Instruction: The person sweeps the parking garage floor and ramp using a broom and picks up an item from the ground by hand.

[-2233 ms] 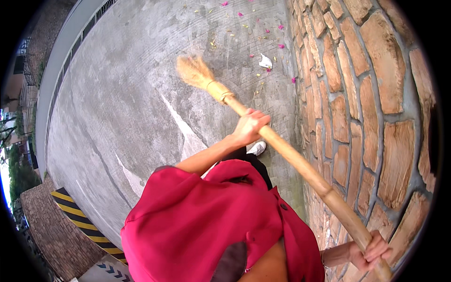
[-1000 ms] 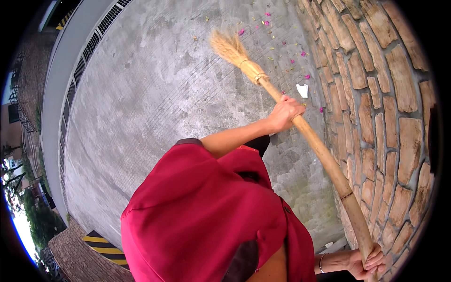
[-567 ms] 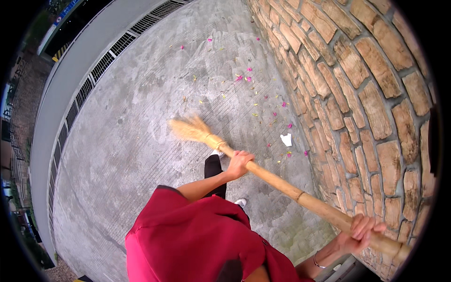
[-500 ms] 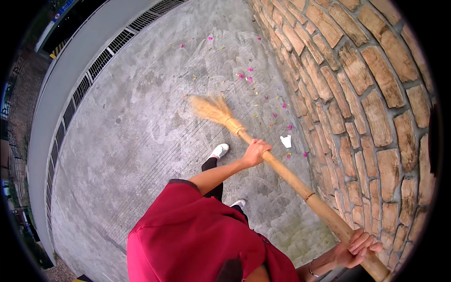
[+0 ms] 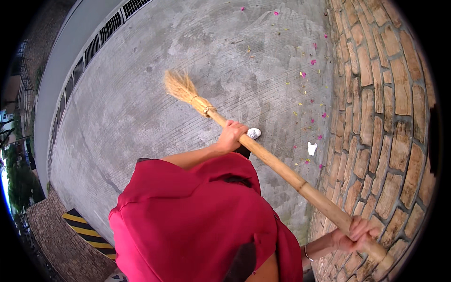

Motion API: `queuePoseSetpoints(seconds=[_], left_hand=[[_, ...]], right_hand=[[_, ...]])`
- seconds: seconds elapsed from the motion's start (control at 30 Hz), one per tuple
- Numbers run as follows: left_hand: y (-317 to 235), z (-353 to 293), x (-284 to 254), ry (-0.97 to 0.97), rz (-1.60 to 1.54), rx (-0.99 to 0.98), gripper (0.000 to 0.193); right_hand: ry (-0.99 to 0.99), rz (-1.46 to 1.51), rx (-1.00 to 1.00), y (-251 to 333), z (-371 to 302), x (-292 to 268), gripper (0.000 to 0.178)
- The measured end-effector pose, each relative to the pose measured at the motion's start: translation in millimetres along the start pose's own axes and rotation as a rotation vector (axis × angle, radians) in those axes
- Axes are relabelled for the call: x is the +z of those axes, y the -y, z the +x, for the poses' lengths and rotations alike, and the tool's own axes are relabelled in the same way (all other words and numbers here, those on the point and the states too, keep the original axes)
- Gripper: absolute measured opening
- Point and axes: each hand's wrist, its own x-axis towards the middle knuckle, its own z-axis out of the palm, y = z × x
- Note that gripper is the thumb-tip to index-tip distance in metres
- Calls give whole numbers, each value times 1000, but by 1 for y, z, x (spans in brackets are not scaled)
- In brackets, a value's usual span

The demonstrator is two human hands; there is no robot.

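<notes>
A broom with a thick bamboo handle (image 5: 282,168) slants across in front of my body. Its straw bristles (image 5: 181,87) fan out at the upper left, just above or on the concrete; I cannot tell which. My left hand (image 5: 233,134) is wrapped round the handle, a little below the bound neck of the bristles. Close to the handle's butt end, at the lower right, my right hand (image 5: 356,235) grips it, with a bracelet on the wrist. A piece of white paper (image 5: 312,149) lies on the ground to the right of the handle, with pink petals (image 5: 324,115) around it.
A stone block wall (image 5: 376,103) rises along the right. Grey concrete (image 5: 127,108) with scored lines spreads underfoot. A drain grating (image 5: 79,70) and a pale kerb run along the left. Black and yellow stripes (image 5: 89,230) mark the lower left. My white shoe (image 5: 253,133) shows beside my left hand.
Bristles and left hand have moved left and slightly up in the picture. My view has turned, so the wall, petals and paper sit farther right. Both hands keep their hold on the broom.
</notes>
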Motion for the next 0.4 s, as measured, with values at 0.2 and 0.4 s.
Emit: queuePoseSetpoints(seconds=[0.2,0.4], left_hand=[[79,-48,7,45,46,-265,11],[11,95,73,65,-232,383,14]], right_hand=[[102,-94,187,-103,16,48,18],[-66,-370,-289,13,-58,59,13]])
